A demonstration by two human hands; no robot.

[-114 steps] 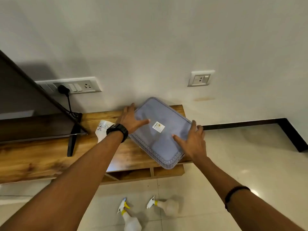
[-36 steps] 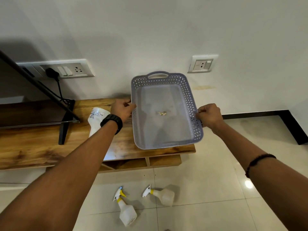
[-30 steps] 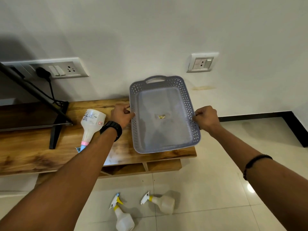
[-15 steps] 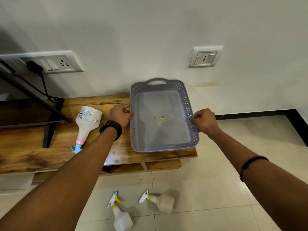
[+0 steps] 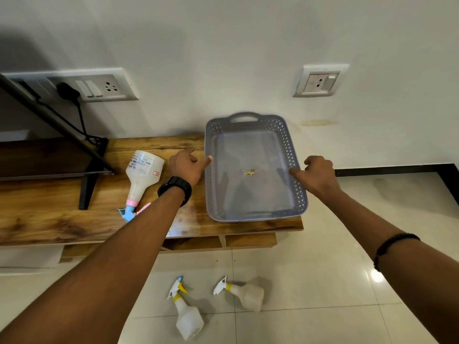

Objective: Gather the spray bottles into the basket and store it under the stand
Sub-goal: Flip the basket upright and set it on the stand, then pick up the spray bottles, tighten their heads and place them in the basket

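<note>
Grip state, both hands: open, holding nothing. Left hand (image 5: 186,167) sits at the left wall of the basket (image 5: 295,175), fingers loosely spread, one fingertip touching or just short of the rim; contact cannot be confirmed. Right hand (image 5: 316,173) sits at the right wall, fingers curled loosely, index extended along the perforated side, touching it or nearly so. A black watch (image 5: 175,187) is on the left wrist; a dark band (image 5: 395,247) is on the right forearm.

Basket position: centre of the frame, resting upright on the right end of the wooden surface (image 5: 49,217), its far handle toward the wall and its right edge overhanging the end of the surface. It is grey with a lattice wall. Its interior holds only a small yellowish scrap (image 5: 249,172) at the middle of the floor.

Spray bottle locations:
- One white bottle with pink collar (image 5: 142,175) lies on its side on the surface, left of the left hand, nozzle pointing toward the lower edge of the frame.
- Two white bottles with yellow collars lie on the tiled floor at lower centre: left floor bottle (image 5: 187,316) and right floor bottle (image 5: 244,294).

Open compartments (image 5: 223,242) show beneath the surface. A dark screen with a black stand (image 5: 87,184) occupies the left of the frame.
</note>
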